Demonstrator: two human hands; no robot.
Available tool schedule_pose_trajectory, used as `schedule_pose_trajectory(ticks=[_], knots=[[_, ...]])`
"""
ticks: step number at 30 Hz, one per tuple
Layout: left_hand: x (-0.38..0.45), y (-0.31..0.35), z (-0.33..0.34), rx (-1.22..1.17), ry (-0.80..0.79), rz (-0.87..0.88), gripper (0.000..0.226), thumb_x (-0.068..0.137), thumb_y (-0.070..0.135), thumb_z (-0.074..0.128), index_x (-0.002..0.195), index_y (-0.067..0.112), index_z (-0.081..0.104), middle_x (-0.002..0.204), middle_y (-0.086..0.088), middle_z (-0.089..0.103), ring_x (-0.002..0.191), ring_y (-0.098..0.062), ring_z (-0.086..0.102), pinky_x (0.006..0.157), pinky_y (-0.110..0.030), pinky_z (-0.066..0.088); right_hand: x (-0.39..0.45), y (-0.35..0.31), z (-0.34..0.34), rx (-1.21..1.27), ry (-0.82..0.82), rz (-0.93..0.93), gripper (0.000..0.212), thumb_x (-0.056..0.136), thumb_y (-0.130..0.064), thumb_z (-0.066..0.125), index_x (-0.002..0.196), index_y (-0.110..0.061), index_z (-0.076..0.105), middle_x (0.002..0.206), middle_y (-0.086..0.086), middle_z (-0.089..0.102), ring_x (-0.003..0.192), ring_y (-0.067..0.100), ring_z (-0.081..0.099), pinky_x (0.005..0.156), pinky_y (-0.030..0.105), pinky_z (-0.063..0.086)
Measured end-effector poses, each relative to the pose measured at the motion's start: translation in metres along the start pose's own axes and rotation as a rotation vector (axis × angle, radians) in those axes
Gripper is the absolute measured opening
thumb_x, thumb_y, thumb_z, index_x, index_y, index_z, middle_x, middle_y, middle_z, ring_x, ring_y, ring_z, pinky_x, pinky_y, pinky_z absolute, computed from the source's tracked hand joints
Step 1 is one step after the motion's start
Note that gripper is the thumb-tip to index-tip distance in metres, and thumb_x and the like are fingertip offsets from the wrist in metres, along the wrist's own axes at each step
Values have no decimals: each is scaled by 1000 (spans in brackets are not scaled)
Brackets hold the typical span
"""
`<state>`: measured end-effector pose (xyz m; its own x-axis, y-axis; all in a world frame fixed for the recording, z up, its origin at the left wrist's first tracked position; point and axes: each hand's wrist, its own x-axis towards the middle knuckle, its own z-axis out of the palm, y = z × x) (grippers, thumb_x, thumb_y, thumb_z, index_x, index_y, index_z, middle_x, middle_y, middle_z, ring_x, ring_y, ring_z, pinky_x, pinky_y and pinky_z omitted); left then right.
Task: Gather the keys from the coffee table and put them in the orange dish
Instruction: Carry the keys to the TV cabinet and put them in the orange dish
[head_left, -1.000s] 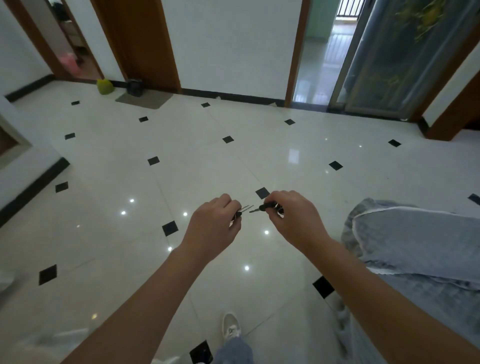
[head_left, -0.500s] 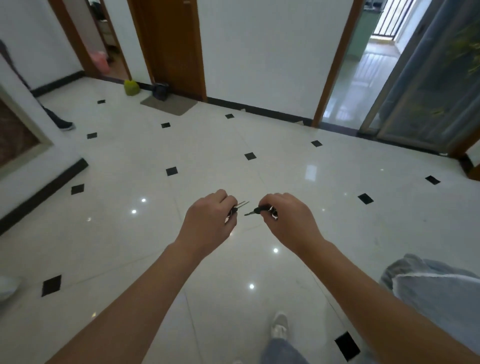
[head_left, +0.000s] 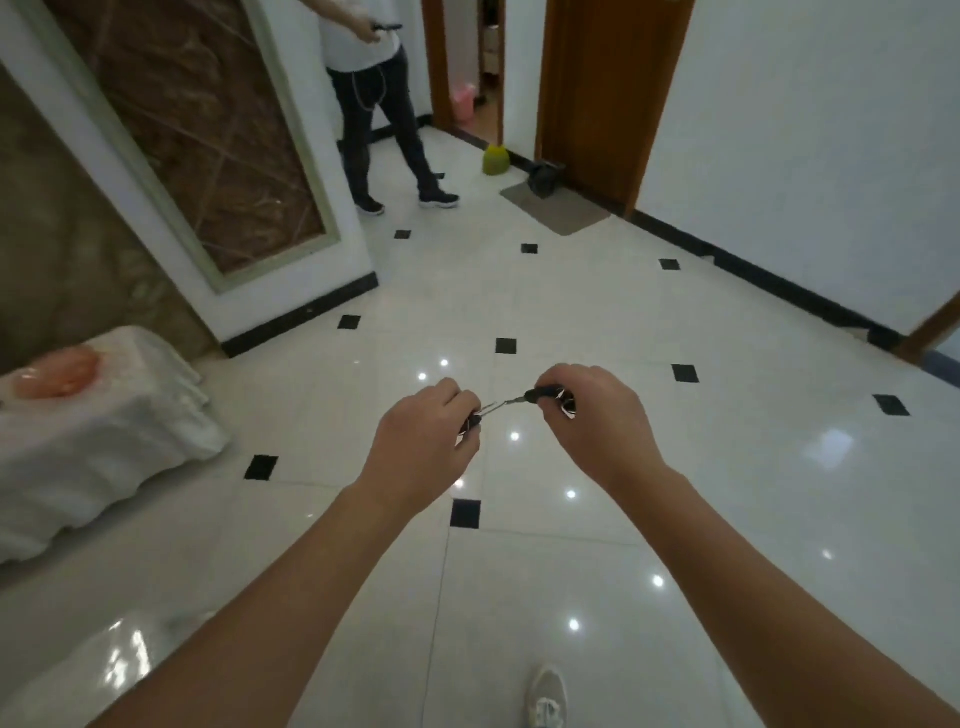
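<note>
- Left hand: fingers closed around one key, blade pointing right.
- Right hand: fingers closed around a second, black-headed key, blade pointing left; the blade tips almost meet.
- Orange dish: far left, on a white-draped worktop, well apart from both hands.

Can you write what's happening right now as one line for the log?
left hand: holding keys | right hand: holding black-handled key | orange dish: on white-draped table, far left, no keys seen in it | stage: carrying
</note>
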<state>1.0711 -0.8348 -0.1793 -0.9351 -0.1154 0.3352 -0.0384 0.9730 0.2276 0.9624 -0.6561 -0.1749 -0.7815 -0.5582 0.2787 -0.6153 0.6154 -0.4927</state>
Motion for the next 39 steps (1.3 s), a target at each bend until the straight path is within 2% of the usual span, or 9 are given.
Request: schedule_pose_trajectory(ticks=[3,7,10,15,24,27,32,37,39], knots=[[3,-25,-1,34,26,-113,11,88,24,61,96,16,62,86,2,58,67,-15,55,60,-31,52,47,-12,18,42,-45,-98,12,87,-20,61,96,-28,65,84,-16,63,77,7,51,63,14,34],[-7,-69,-18,89,63,-238,11,88,24,61,96,16,63,84,2,57,64,-13,53,57,-28,50,89,-48,53,83,-141,-224,13,88,-20,61,97,-28,65,86,-13,65,79,10,55,67,25,45],[-21,-110,-34,113,120,-363,9,86,22,63,92,16,63,82,3,58,63,-13,54,54,-22,43,115,-82,86,97,-217,-323,12,88,-21,61,97,-29,65,85,-14,65,79,9,54,66,22,42],[-46,-187,-52,157,176,-513,9,85,22,62,92,17,62,84,3,58,65,-15,55,56,-30,49,154,-152,145,116,-304,-449,12,88,-22,61,96,-30,64,83,-18,61,77,5,53,64,14,37],[-63,-329,-88,207,221,-580,11,83,21,65,94,17,62,84,3,58,65,-14,56,53,-26,48,218,-271,238,155,-351,-513,12,88,-21,61,96,-29,65,82,-17,59,77,6,53,63,10,35],[-63,-367,-102,204,214,-584,11,85,21,63,95,16,61,85,1,57,69,-15,55,57,-30,51,236,-304,262,181,-359,-542,11,89,-22,60,98,-27,65,87,-14,63,79,7,54,67,17,43],[-59,-426,-114,225,205,-623,11,85,22,63,95,17,61,86,3,58,69,-13,56,59,-27,50,275,-342,305,179,-421,-570,11,91,-23,60,101,-27,64,92,-10,65,83,8,55,73,27,52],[-46,-484,-112,256,224,-694,11,84,21,66,92,17,62,84,4,58,67,-8,51,59,-18,37,325,-369,351,196,-469,-610,12,91,-24,59,102,-26,64,93,-10,64,84,10,56,76,33,54],[-37,-507,-112,272,222,-708,11,84,22,67,93,17,62,84,4,58,67,-9,51,60,-18,37,347,-380,369,203,-488,-629,12,92,-24,59,103,-26,64,94,-9,65,85,10,57,77,33,54]])
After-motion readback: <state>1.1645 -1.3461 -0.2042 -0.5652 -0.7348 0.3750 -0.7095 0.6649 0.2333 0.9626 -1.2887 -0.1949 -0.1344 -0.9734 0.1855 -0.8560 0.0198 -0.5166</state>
